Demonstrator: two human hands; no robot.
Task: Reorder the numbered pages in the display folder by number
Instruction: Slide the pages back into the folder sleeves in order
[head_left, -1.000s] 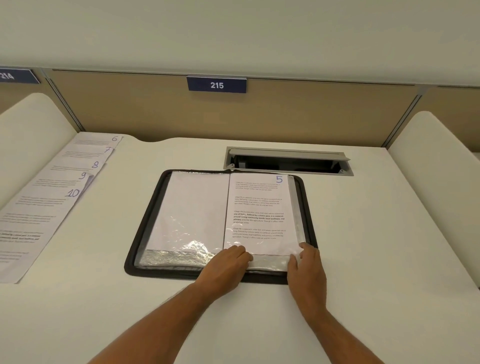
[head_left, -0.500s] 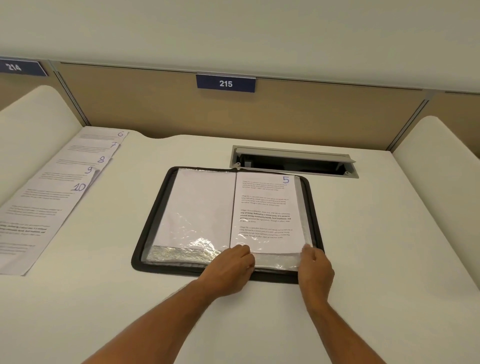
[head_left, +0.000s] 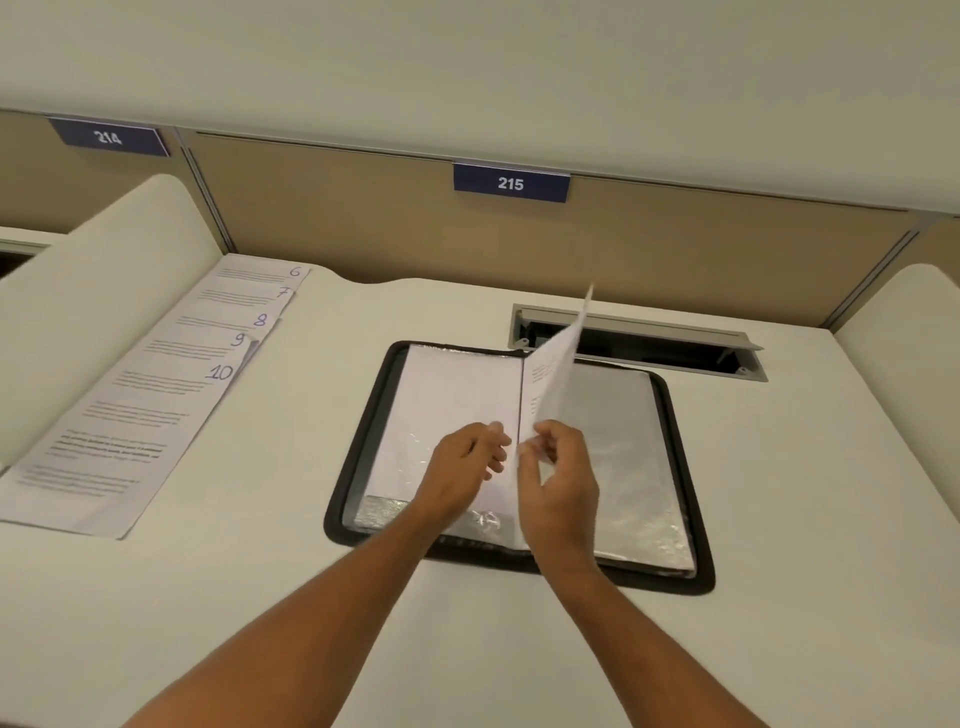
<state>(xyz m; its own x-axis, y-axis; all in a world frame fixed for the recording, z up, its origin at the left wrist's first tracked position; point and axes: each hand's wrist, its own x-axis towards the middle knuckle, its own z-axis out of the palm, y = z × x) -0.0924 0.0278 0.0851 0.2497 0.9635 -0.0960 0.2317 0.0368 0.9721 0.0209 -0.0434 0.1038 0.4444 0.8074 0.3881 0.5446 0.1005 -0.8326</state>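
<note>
Roughly midway, I'd judge: five loose white printed sheets with handwritten numbers 6 to 10 (head_left: 171, 374) lie fanned in order on the left of the cream table (head_left: 810, 519), well apart from the black zip-edged display folder (head_left: 696, 577), which lies open in the middle of it. My right hand (head_left: 558, 478) pinches the lower edge of a clear sleeve holding a white printed page (head_left: 558, 374), standing it up near the spine mid-turn. My left hand (head_left: 467, 462) hovers at the left-hand side with fingers loosely curled; I can't tell whether its grip has anything in it or just steadies the plastic. Empty-looking sleeves (head_left: 623, 452) show on the right, so I take it the sheets on the table are left to insert.

The number on the lifted page is out of sight from this angle, the left page looks blank, and the printed text is too blurred to read. My hands cover the folder's lower middle.
</note>
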